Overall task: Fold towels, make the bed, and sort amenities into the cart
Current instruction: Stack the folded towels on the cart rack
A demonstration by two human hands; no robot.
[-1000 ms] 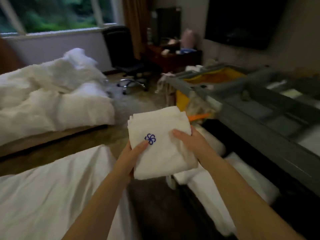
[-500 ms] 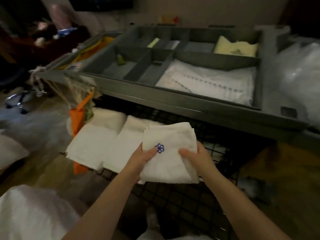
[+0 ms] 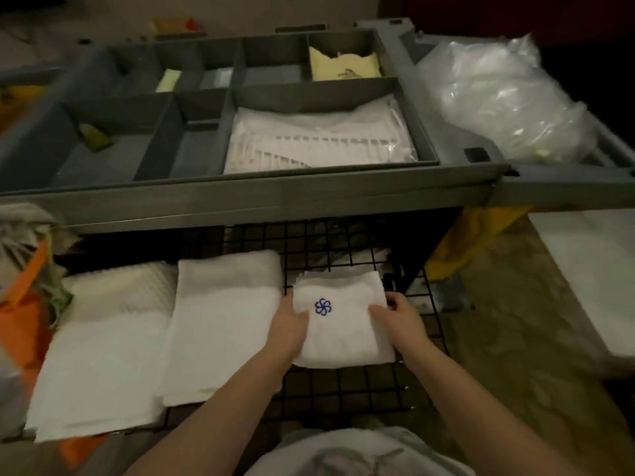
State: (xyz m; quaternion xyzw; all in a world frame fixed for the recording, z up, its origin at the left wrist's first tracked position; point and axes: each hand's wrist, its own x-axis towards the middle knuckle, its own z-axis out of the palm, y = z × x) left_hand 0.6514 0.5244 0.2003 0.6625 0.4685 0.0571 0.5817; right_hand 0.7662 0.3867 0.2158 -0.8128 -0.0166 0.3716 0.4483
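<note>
A small folded white towel [image 3: 343, 321] with a blue flower logo lies on the black wire shelf [image 3: 343, 389] of the grey cart [image 3: 240, 197]. My left hand [image 3: 288, 324] grips its left edge, thumb on top. At the right edge my right hand [image 3: 398, 317] holds it with the thumb over the top. Two larger folded white towels lie to its left on the same shelf, one [image 3: 223, 324] beside it and one [image 3: 103, 355] further left.
The cart's top tray has compartments holding white packets [image 3: 319, 142], yellow sachets [image 3: 343, 65] and a small green item [image 3: 94, 139]. A clear plastic bag [image 3: 498, 101] sits at the cart's right end. Orange cloth [image 3: 24, 324] hangs at left. Patterned floor lies to the right.
I have turned from the beds to the cart. Both hands have carried the logo towel down and forward onto the wire shelf, beside the two folded towels.
</note>
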